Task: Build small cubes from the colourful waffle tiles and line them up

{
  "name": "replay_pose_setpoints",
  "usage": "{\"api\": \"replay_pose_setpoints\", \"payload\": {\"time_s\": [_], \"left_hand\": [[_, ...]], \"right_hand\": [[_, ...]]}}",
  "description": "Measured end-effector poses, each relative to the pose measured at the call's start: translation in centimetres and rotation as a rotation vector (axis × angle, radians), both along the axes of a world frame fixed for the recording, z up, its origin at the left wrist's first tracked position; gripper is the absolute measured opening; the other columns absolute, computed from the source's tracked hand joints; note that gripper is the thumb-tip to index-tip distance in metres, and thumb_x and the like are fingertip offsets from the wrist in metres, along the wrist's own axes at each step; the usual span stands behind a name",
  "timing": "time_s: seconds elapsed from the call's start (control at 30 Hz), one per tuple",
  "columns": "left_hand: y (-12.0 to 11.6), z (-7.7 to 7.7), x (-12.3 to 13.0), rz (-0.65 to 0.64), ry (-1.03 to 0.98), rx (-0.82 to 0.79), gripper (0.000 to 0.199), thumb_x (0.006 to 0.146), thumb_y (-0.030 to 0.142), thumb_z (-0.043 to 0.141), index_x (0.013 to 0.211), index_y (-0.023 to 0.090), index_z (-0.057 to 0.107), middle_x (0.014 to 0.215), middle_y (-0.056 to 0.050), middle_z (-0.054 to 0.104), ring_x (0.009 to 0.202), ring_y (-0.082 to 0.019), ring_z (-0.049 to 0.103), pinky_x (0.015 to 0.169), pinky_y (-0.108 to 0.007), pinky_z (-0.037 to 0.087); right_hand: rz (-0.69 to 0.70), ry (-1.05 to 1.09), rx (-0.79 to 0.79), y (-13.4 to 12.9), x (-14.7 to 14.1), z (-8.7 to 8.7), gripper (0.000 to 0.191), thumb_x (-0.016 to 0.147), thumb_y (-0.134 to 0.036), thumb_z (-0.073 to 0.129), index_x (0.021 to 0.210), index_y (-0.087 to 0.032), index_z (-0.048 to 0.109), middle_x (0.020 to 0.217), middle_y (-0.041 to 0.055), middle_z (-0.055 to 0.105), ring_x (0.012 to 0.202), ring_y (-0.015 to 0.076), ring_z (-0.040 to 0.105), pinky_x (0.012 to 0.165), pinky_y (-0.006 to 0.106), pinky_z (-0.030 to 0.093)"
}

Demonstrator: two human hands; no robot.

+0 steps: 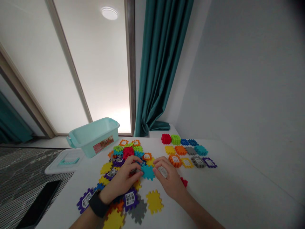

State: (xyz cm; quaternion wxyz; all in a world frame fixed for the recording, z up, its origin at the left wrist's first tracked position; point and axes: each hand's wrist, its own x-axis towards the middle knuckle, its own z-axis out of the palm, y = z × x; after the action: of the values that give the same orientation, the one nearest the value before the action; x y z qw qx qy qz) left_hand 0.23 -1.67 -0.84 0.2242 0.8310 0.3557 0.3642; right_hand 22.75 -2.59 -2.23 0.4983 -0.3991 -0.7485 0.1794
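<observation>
Wrist strap: black [97,204], on the left wrist;
Left hand [122,179]: clenched over a partly hidden tile [132,173];
Right hand [168,182]: grasping a grey tile [163,171] with a white label;
Teal tile [148,172]: between both hands;
Toothed plastic tiles [154,202]: multicoloured, many labelled, spread across the desk [221,190]

This looks like a room in a home, not a workplace. Beyond the left hand [121,179] and right hand [169,179], a teal curtain [158,66] hangs beside a frosted glass door [105,73] under a round ceiling light [109,13]. Striped carpet [21,165] lies left of the hands, below the white table [214,190].
</observation>
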Motion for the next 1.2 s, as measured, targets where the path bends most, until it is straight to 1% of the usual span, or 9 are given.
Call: {"api": "replay_pose_setpoints", "payload": {"time_s": [0.07, 0.13, 0.27, 0.47, 0.57, 0.67, 0.77, 1.03, 1.2], "left_hand": [[-0.3, 0.3, 0.1, 0.000, -0.029, -0.006, 0.014, 0.098, 0.020, 0.054, 0.091, 0.022, 0.065, 0.118, -0.009, 0.061, 0.111, -0.023, 0.063, 0.100, -0.042, 0.054], [-0.5, 0.4, 0.1, 0.008, -0.035, 0.019, 0.015, 0.097, 0.020, 0.056, 0.108, 0.024, 0.065, 0.123, -0.009, 0.060, 0.116, -0.024, 0.061, 0.103, -0.044, 0.053], [-0.7, 0.2, -0.1, -0.002, 0.055, 0.107, 0.058, 0.084, 0.025, 0.075, 0.138, 0.029, 0.052, 0.137, -0.012, 0.052, 0.127, -0.030, 0.054, 0.106, -0.048, 0.051], [-0.3, -0.5, -0.2, 0.030, 0.127, 0.216, 0.058, 0.080, 0.025, 0.081, 0.132, 0.028, 0.056, 0.134, -0.012, 0.054, 0.125, -0.031, 0.053, 0.105, -0.050, 0.049], [-0.2, -0.4, -0.3, 0.058, 0.132, 0.258, 0.055, 0.081, 0.026, 0.080, 0.130, 0.026, 0.056, 0.133, -0.012, 0.055, 0.123, -0.031, 0.054, 0.104, -0.050, 0.049], [0.0, -0.4, -0.6, 0.093, 0.111, 0.281, 0.051, 0.082, 0.025, 0.077, 0.129, 0.026, 0.057, 0.132, -0.012, 0.056, 0.122, -0.031, 0.055, 0.103, -0.050, 0.050], [0.1, -0.4, -0.8, 0.100, 0.090, 0.271, 0.051, 0.082, 0.023, 0.075, 0.130, 0.025, 0.056, 0.133, -0.013, 0.054, 0.124, -0.032, 0.054, 0.104, -0.051, 0.049], [0.0, -0.4, -0.5, 0.064, 0.070, 0.226, 0.051, 0.083, 0.021, 0.073, 0.131, 0.024, 0.054, 0.134, -0.013, 0.052, 0.125, -0.030, 0.052, 0.107, -0.049, 0.048], [-0.1, -0.4, -0.5, 0.023, 0.092, 0.179, 0.040, 0.089, 0.025, 0.069, 0.127, 0.025, 0.057, 0.134, -0.013, 0.052, 0.126, -0.030, 0.053, 0.107, -0.049, 0.048]], "right_hand": [[0.011, 0.068, -0.082, 0.1, -0.1, 0.0, 0.021, 0.097, -0.030, 0.056, 0.077, -0.022, 0.056, 0.094, 0.0051, 0.066, 0.092, 0.0208, 0.066, 0.083, 0.034, 0.054], [0.015, 0.109, -0.129, 0.2, -0.1, 0.0, 0.024, 0.097, -0.032, 0.056, 0.075, -0.022, 0.056, 0.093, 0.0048, 0.065, 0.092, 0.0205, 0.065, 0.084, 0.035, 0.054], [0.021, 0.125, -0.174, 0.5, 0.1, -0.2, 0.028, 0.097, -0.035, 0.055, 0.073, -0.021, 0.056, 0.093, 0.0048, 0.064, 0.090, 0.0203, 0.065, 0.083, 0.035, 0.054], [0.029, 0.086, -0.164, 0.5, 0.0, -0.4, 0.026, 0.099, -0.035, 0.053, 0.076, -0.022, 0.056, 0.092, 0.0044, 0.064, 0.090, 0.0199, 0.066, 0.082, 0.033, 0.056], [-0.021, 0.008, -0.057, 0.1, 0.1, -0.3, 0.011, 0.099, -0.028, 0.051, 0.101, -0.023, 0.060, 0.101, 0.0064, 0.067, 0.097, 0.0216, 0.066, 0.085, 0.036, 0.057], [-0.009, -0.198, 0.125, -0.4, 0.4, 0.0, 0.026, 0.095, -0.021, 0.054, 0.121, -0.025, 0.058, 0.117, 0.0094, 0.067, 0.111, 0.0251, 0.063, 0.096, 0.043, 0.055], [0.018, -0.345, 0.234, -0.6, 0.6, 0.2, 0.029, 0.092, -0.019, 0.058, 0.121, -0.025, 0.059, 0.122, 0.0106, 0.065, 0.114, 0.0270, 0.062, 0.098, 0.046, 0.055], [0.019, -0.439, 0.321, -0.3, 0.9, 0.1, 0.022, 0.095, -0.018, 0.057, 0.116, -0.025, 0.061, 0.124, 0.0113, 0.064, 0.115, 0.0274, 0.062, 0.096, 0.048, 0.056], [0.070, -0.350, 0.355, -0.2, 0.8, 0.0, 0.020, 0.099, -0.014, 0.051, 0.108, -0.027, 0.064, 0.110, 0.0064, 0.070, 0.107, 0.0242, 0.065, 0.097, 0.047, 0.054]]}}
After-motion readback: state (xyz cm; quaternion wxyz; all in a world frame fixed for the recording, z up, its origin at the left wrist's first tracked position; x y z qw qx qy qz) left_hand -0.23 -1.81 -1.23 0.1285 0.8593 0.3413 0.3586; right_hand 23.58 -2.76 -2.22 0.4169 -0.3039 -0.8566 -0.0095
